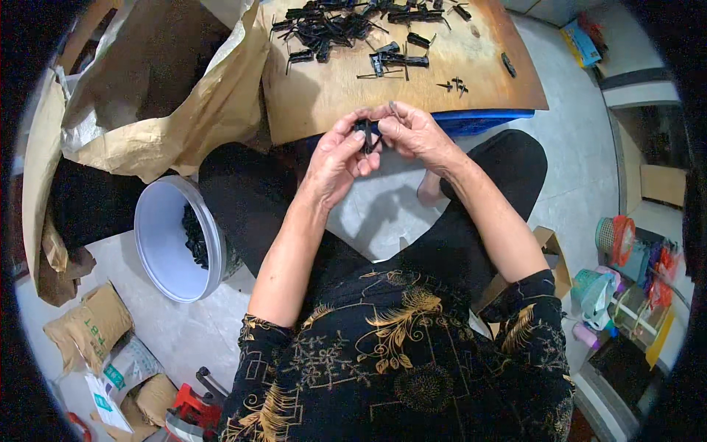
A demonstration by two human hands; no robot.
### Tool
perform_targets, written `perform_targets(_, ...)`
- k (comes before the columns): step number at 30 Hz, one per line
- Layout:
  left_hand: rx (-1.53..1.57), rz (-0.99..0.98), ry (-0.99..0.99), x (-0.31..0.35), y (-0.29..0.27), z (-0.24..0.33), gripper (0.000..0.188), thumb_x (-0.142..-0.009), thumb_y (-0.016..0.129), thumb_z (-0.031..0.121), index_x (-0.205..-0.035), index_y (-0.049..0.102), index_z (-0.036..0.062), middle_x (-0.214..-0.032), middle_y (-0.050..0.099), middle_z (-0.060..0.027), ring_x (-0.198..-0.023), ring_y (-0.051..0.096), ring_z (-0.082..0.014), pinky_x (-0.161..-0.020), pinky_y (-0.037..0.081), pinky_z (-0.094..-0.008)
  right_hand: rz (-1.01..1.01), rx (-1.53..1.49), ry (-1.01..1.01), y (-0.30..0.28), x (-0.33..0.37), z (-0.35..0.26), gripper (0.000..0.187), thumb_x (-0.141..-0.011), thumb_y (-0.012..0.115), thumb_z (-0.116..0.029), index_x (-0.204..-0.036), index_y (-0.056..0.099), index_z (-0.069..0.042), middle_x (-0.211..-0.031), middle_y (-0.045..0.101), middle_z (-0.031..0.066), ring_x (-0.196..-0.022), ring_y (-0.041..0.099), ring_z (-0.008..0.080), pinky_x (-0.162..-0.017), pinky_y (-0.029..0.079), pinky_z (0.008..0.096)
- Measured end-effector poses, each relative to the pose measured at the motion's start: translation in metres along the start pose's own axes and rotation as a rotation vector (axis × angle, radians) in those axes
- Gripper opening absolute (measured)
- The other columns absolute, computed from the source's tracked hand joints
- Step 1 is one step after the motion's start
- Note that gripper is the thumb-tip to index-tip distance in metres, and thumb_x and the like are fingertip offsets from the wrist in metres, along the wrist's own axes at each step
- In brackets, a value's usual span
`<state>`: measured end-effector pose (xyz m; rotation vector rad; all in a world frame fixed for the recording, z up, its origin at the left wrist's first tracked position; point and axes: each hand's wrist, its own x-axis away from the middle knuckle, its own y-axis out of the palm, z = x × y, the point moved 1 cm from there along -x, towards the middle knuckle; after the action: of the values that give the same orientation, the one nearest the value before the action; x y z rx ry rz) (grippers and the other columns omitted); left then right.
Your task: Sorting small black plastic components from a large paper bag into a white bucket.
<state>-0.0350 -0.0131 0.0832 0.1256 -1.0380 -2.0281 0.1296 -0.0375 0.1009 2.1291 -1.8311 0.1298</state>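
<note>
Just in front of the board's near edge, my two hands meet over my lap. My left hand point(342, 158) is closed round a small black plastic part point(367, 138), its fingers curled beneath. My right hand point(418, 138) pinches at the same part from the right, thumb against forefinger; whatever lies between those fingertips is too small to make out. A heap of similar black plastic parts point(331, 31) with thin stems lies on the wooden board point(309, 103). Several tiny black pieces point(456, 85) sit apart near the board's right side, with a single black part point(508, 65) beyond them.
A large brown paper sack point(169, 140) gapes at the left. Below it a white bucket point(166, 243) holds black parts. Blue plastic point(482, 121) shows under the board. An open cardboard box point(554, 258) stands by my right elbow, and packed bags point(92, 328) lie lower left.
</note>
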Motion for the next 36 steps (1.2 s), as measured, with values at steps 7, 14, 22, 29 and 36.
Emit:
perform_targets(7,-0.01,-0.216,-0.071,0.005,0.007,-0.002,0.042,-0.088,0.051,0.016,-0.126,0.039,0.0041,-0.085,0.058,-0.0099,-0.066,0.059,-0.0146,-0.053,0.048,-0.0201,-0.215,-0.041,0.159,-0.007,0.006,-0.001,0.029,-0.087,0.057,-0.029,-0.107,0.057,-0.009,-0.071,0.059,-0.0033,-0.054,0.044,0.0011,-0.045,0.031,0.0166)
perform_targets(14,-0.403,-0.07,0.013,0.002,0.013,-0.007,0.039,-0.088,0.048,0.006,-0.126,0.038,0.0023,-0.094,0.057,-0.0083,-0.077,0.059,-0.0137,-0.067,0.05,-0.0232,-0.075,0.105,-0.065,-0.009,-0.002,0.015,0.026,-0.088,0.055,-0.027,-0.096,0.057,-0.003,-0.075,0.058,-0.0003,-0.062,0.051,0.0051,-0.057,0.043,0.0213)
perform_targets(22,-0.671,0.105,0.194,-0.003,0.007,-0.014,0.037,-0.088,0.044,0.002,-0.125,0.039,0.0005,-0.093,0.056,-0.0067,-0.079,0.056,-0.0098,-0.066,0.048,-0.0223,0.094,0.133,0.007,0.009,-0.005,0.007,0.029,-0.092,0.046,-0.031,-0.088,0.054,-0.004,-0.064,0.048,-0.0042,-0.057,0.041,0.0021,-0.049,0.033,0.0172)
perform_targets(29,-0.552,0.189,0.206,-0.009,0.002,-0.012,0.038,-0.088,0.044,0.001,-0.126,0.037,0.0003,-0.094,0.056,-0.007,-0.076,0.055,-0.0091,-0.064,0.049,-0.0223,0.054,0.008,0.174,0.017,0.0,0.013,0.035,-0.094,0.04,-0.033,-0.114,0.047,-0.005,-0.058,0.039,-0.0054,-0.044,0.029,0.0017,-0.036,0.02,0.0162)
perform_targets(36,-0.528,0.21,0.211,-0.009,0.001,-0.013,0.036,-0.089,0.044,0.001,-0.124,0.04,0.0026,-0.095,0.056,-0.0064,-0.078,0.055,-0.0089,-0.066,0.048,-0.0225,0.036,-0.04,0.181,0.019,-0.004,0.013,0.035,-0.094,0.04,-0.028,-0.119,0.043,-0.004,-0.061,0.04,-0.005,-0.048,0.033,0.0031,-0.04,0.027,0.0179)
